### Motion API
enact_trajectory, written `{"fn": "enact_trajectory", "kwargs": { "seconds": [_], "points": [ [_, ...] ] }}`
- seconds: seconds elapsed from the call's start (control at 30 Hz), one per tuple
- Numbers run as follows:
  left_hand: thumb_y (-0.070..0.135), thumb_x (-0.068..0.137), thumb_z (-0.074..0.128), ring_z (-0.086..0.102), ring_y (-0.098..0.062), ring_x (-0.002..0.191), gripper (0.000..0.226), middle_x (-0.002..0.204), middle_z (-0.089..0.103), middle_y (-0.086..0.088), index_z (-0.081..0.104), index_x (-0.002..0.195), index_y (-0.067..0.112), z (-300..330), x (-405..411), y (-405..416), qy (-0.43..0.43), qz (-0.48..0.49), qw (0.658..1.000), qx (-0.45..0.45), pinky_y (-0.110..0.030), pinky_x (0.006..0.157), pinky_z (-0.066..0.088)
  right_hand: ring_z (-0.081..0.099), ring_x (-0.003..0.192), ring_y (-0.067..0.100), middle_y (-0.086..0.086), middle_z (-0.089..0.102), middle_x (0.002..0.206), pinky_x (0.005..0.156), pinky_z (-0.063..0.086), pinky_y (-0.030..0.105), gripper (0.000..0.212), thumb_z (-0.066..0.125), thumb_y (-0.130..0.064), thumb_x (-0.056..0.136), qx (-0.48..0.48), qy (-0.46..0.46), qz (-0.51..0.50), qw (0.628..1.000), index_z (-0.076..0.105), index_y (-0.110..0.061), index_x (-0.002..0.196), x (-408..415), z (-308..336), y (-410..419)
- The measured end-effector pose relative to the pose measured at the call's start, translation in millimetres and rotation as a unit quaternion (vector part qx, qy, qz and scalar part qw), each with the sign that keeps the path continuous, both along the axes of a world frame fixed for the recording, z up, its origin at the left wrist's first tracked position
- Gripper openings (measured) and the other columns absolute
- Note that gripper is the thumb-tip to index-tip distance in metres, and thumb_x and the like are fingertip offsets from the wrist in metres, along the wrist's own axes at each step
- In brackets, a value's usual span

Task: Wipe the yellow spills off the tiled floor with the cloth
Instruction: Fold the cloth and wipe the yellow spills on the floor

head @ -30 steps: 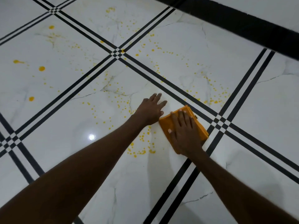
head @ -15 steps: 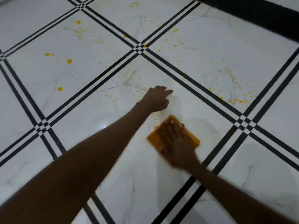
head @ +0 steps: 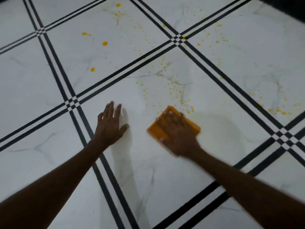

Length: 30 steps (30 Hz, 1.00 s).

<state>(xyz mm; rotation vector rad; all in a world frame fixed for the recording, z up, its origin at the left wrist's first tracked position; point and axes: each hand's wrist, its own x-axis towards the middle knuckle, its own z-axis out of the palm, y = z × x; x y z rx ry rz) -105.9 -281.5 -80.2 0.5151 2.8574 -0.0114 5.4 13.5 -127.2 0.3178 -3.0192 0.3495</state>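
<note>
The right hand [head: 179, 134] lies with its fingers [head: 171, 117] spread flat on the folded orange cloth [head: 158, 129], pressing it to the tiled floor [head: 165, 171], while the left hand [head: 109, 125] rests open, fingers splayed and holding nothing, on bare tile just beside a black double stripe [head: 105, 162]. The cloth's far corner touches the near edge of a scatter of yellow spills [head: 175, 94]. More drops [head: 105, 43] lie well apart on farther tiles; the tile nearer the person looks clean.
</note>
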Motion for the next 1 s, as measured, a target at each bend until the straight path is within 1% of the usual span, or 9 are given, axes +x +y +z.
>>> {"fn": "enact_trajectory", "kwargs": {
  "seconds": [0.07,0.2,0.33,0.43,0.53,0.67,0.8,0.9,1.0],
  "points": [
    [0.063,0.092,0.052,0.010,-0.038,0.156,0.095,0.169,0.005,-0.021,0.009,0.163,0.016,-3.6,3.9,-16.1,-0.029,0.015,0.999,-0.016,-0.057,0.117,0.027,0.028,0.153,0.040,0.020,0.038,0.161,0.124,0.017,0.061,0.071,0.045,-0.049,0.097,0.000,0.030,-0.191,0.981,0.036,-0.014,0.158,-27.7,-8.7,52.3],
    [0.078,0.082,0.015,0.010,-0.038,0.156,0.098,0.170,0.000,-0.018,0.001,0.163,0.025,-13.7,13.2,-26.9,-0.040,0.020,0.998,-0.038,-0.055,0.119,0.026,0.022,0.152,0.049,0.028,0.030,0.162,0.122,0.014,0.068,0.074,0.043,-0.044,0.097,-0.036,0.006,-0.544,0.838,0.025,-0.011,0.161,31.8,11.6,14.6],
    [0.083,0.081,0.017,0.006,-0.035,0.157,0.100,0.170,-0.004,-0.015,-0.003,0.163,0.028,-7.1,8.8,-28.8,-0.054,0.016,0.998,-0.037,-0.053,0.120,0.023,0.010,0.157,0.044,0.022,0.018,0.169,0.126,0.005,0.062,0.078,0.042,-0.049,0.096,-0.047,-0.035,-0.218,0.974,0.022,-0.014,0.163,77.8,22.6,-105.1],
    [0.078,0.090,0.034,-0.002,-0.030,0.158,0.096,0.170,-0.011,-0.011,-0.009,0.162,0.031,-9.1,5.5,-32.2,-0.056,0.008,0.997,-0.043,-0.050,0.123,0.018,0.012,0.158,0.037,0.016,0.022,0.169,0.124,0.014,0.063,0.076,0.045,-0.052,0.097,-0.022,-0.014,0.010,1.000,0.026,-0.020,0.162,-13.3,13.1,-63.4],
    [0.074,0.092,0.040,-0.003,-0.029,0.158,0.095,0.170,-0.012,-0.010,-0.008,0.161,0.032,-11.0,2.4,-30.6,-0.062,0.009,0.997,-0.040,-0.050,0.123,0.017,0.032,0.150,0.042,0.022,0.040,0.159,0.123,0.020,0.062,0.069,0.045,-0.049,0.097,0.005,0.043,-0.117,0.992,0.038,-0.015,0.156,-82.4,-5.8,15.9],
    [0.073,0.092,0.038,-0.002,-0.032,0.158,0.094,0.170,-0.012,-0.013,-0.008,0.162,0.030,-12.5,3.7,-28.9,-0.053,0.008,0.997,-0.054,-0.050,0.123,0.017,0.023,0.152,0.046,0.026,0.029,0.163,0.120,0.017,0.067,0.076,0.043,-0.047,0.096,-0.043,0.004,-0.486,0.873,0.026,-0.012,0.161,-35.9,13.2,2.6],
    [0.074,0.092,0.039,-0.003,-0.032,0.158,0.096,0.170,-0.013,-0.012,-0.009,0.162,0.030,-8.4,1.5,-28.9,-0.070,0.007,0.996,-0.047,-0.052,0.123,0.016,0.007,0.158,0.043,0.022,0.013,0.169,0.126,0.003,0.063,0.079,0.041,-0.049,0.096,-0.028,-0.038,-0.163,0.986,0.019,-0.014,0.163,45.1,20.3,-116.2],
    [0.076,0.091,0.039,-0.006,-0.030,0.158,0.096,0.170,-0.015,-0.010,-0.012,0.161,0.032,-11.0,-1.7,-34.3,-0.079,0.001,0.996,-0.047,-0.052,0.123,0.014,0.012,0.158,0.037,0.017,0.021,0.169,0.126,0.006,0.061,0.075,0.041,-0.051,0.097,-0.001,-0.019,0.071,0.997,0.023,-0.019,0.163,-35.3,9.5,-73.6],
    [0.071,0.092,0.046,0.001,-0.029,0.158,0.093,0.171,-0.007,-0.008,-0.001,0.162,0.033,-7.9,-5.3,-36.7,-0.092,0.007,0.996,-0.018,-0.052,0.123,0.016,0.027,0.152,0.044,0.024,0.035,0.162,0.122,0.017,0.065,0.073,0.035,-0.051,0.096,0.011,0.010,-0.127,0.992,0.035,-0.012,0.159,-113.7,1.8,5.2]
  ]
}}
